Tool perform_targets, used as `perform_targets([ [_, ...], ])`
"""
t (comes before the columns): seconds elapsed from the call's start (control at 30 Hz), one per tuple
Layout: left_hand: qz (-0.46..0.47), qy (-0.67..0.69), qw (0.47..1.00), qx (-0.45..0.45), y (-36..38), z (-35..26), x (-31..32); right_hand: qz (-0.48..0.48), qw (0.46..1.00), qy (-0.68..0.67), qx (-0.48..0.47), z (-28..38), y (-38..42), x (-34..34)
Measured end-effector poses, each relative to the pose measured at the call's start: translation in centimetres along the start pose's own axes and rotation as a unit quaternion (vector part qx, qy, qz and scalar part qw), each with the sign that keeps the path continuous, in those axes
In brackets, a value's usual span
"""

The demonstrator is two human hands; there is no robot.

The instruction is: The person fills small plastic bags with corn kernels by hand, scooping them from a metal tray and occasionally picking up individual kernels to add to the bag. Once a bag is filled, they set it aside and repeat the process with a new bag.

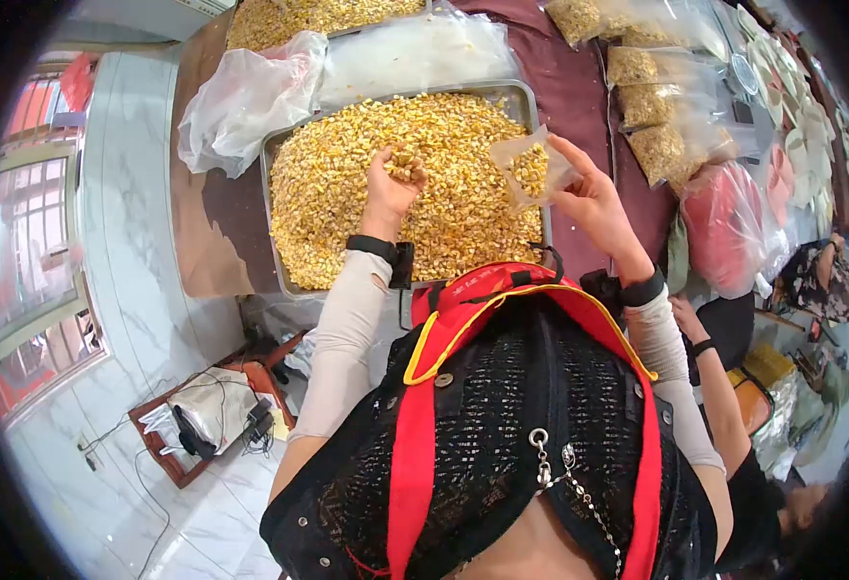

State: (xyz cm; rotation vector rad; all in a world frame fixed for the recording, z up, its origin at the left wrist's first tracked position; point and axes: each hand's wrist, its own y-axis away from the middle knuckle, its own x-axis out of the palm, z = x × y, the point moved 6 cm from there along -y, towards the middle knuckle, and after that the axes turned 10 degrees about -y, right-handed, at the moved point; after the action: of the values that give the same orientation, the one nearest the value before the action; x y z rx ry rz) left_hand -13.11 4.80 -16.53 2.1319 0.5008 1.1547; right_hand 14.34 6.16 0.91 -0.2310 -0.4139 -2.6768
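My left hand (395, 191) is cupped palm up over the heap of yellow corn kernels (347, 208), its fingers curled around some of them. A wide metal tray (268, 208) holds the heap, which rises close to the rim. Over the tray's right side, my right hand (593, 198) grips a small clear plastic bag (511, 159) between thumb and fingers. Yellow kernels show through the bag, whose mouth faces left, towards my left hand.
Behind the tray lie a crumpled plastic bag (250, 101) and clear plastic sheets (419, 53). Another tray of kernels (318, 14) stands farther back. Filled bags (656, 150) line the right side, near a pink bag (724, 227). A co-worker's arm (719, 387) is at my right.
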Motion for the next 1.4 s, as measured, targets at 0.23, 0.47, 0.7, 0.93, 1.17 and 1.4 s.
perform_targets([
  [0.23, 0.096, 0.098, 0.99, 0.036, 3.3, -0.4, 4.7, 0.019, 0.998, 0.057, -0.015, -2.4, -1.5, -0.3],
  [0.47, 0.189, 0.079, 0.979, 0.026, 4.6, -0.7, 8.3, 0.024, 0.994, 0.096, -0.038, -1.9, -1.5, 0.2],
  [0.7, 0.274, 0.047, 0.96, 0.016, 8.3, 0.8, 16.2, 0.011, 0.994, 0.083, -0.076, -2.4, -1.8, 0.2],
  [0.93, 0.238, -0.175, 0.924, 0.245, 8.7, 2.7, 19.8, -0.001, 0.994, 0.079, -0.071, -1.8, -1.6, -0.1],
  [1.17, 0.213, -0.195, 0.918, 0.273, 8.6, 4.0, 20.7, 0.001, 0.996, 0.081, -0.038, -1.2, -1.4, 0.0],
  [1.4, 0.219, -0.317, 0.848, 0.363, 9.7, 3.8, 21.7, -0.001, 0.997, 0.061, -0.05, -2.1, -1.9, -0.8],
])
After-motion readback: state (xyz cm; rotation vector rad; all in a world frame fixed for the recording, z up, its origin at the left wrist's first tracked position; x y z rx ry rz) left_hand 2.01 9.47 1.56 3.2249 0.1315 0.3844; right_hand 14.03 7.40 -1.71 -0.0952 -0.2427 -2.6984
